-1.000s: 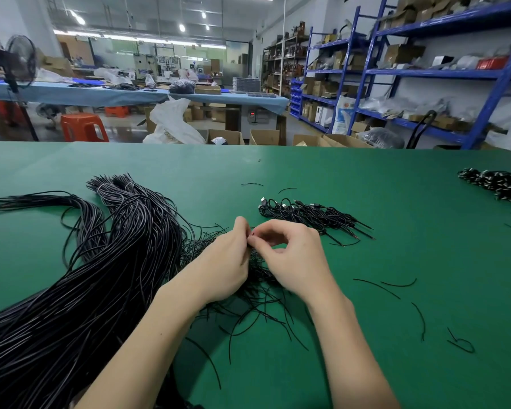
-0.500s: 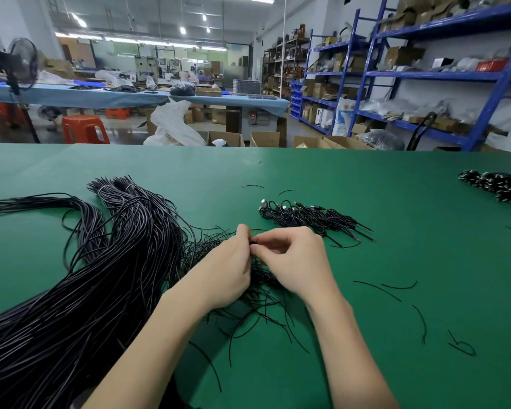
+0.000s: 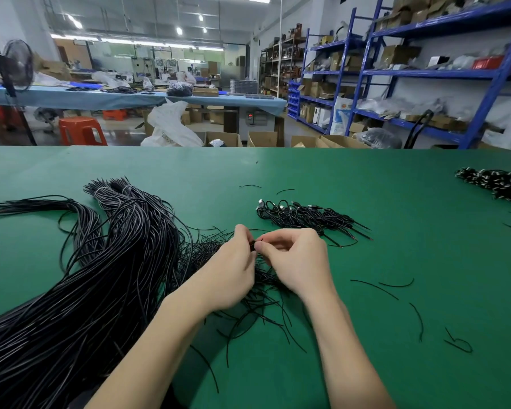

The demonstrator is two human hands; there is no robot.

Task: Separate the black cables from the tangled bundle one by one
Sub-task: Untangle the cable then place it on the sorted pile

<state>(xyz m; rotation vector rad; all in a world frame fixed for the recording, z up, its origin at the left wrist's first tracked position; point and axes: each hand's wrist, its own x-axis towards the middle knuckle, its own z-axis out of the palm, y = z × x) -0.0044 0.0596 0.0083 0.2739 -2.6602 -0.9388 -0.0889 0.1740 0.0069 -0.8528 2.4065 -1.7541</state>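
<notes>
Pinching one black cable (image 3: 252, 244) between my left hand (image 3: 229, 274) and right hand (image 3: 297, 262), each grip clamped on it above the tangled bundle (image 3: 201, 255) mid-tabletop (image 3: 366, 202); I'd draw it out slowly, avoiding snags.

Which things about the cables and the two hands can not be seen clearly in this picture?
- Head view: the left hand and right hand pinch something small and black; the fingertips cover it.
- The thin tangle lies partly under both hands.
- The thick bundle is cut off by the left edge.
- The far pile's details are too small.
</notes>
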